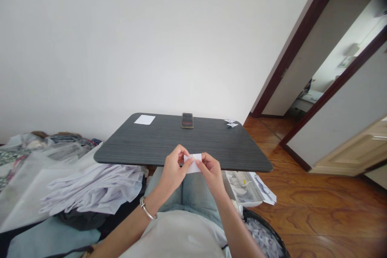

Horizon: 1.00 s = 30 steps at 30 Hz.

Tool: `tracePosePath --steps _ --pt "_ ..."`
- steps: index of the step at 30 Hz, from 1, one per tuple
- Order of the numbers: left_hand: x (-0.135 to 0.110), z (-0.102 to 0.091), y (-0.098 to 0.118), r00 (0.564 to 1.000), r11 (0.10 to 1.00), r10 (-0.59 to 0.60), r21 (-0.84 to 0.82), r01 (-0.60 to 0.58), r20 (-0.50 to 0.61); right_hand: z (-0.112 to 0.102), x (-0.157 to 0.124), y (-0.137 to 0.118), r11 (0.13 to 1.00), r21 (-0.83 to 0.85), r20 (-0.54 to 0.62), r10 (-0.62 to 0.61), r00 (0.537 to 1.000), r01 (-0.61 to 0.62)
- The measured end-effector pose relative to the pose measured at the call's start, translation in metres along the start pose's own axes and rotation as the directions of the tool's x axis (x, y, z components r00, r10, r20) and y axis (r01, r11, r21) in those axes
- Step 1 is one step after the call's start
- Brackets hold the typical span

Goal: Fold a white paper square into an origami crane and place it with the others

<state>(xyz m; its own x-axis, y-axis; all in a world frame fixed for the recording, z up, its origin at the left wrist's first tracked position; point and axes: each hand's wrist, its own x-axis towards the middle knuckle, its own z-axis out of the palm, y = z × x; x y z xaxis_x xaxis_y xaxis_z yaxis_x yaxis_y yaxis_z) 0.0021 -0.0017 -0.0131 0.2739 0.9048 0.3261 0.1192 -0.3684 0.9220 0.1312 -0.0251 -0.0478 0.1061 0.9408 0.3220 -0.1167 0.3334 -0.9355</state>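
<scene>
A small white piece of paper [193, 164] is held between both hands, just over the near edge of the dark table [133, 145]. My left hand [177, 165] pinches its left side between thumb and fingers. On the right side my right hand [211, 168] grips it the same way, and the two thumbs almost meet on its face. Whether the sheet is folded in layers I cannot tell. Folded white paper figures [231, 123] lie at the table's far right corner, and a flat white sheet [144, 119] rests at the far left.
A small dark framed object [187, 120] stands at the table's back edge by the wall. White cloth-like heaps [96, 187] lie at the left. On the right are an open box [243, 187] and a black container [263, 234] with many white paper pieces.
</scene>
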Motion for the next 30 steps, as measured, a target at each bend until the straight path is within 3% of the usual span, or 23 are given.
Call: tracePosePath --steps 14,21,25,30 --pt "0.008 -0.003 0.001 0.99 0.977 -0.055 -0.199 0.08 0.131 0.0 -0.002 -0.005 0.989 -0.143 -0.04 -0.038 0.998 0.032" --pt "0.016 -0.011 -0.005 0.942 0.986 -0.124 -0.065 0.152 0.312 -0.001 -0.003 -0.005 0.99 -0.142 -0.009 -0.023 1.0 0.021" --pt "0.014 -0.013 -0.002 0.945 0.997 -0.077 0.02 0.074 0.317 0.001 -0.002 -0.006 0.993 -0.12 0.007 -0.003 1.0 0.003" --pt "0.01 -0.008 0.002 0.974 0.997 0.025 0.071 -0.042 0.227 0.002 -0.003 -0.008 0.996 -0.087 0.014 0.011 1.0 -0.01"
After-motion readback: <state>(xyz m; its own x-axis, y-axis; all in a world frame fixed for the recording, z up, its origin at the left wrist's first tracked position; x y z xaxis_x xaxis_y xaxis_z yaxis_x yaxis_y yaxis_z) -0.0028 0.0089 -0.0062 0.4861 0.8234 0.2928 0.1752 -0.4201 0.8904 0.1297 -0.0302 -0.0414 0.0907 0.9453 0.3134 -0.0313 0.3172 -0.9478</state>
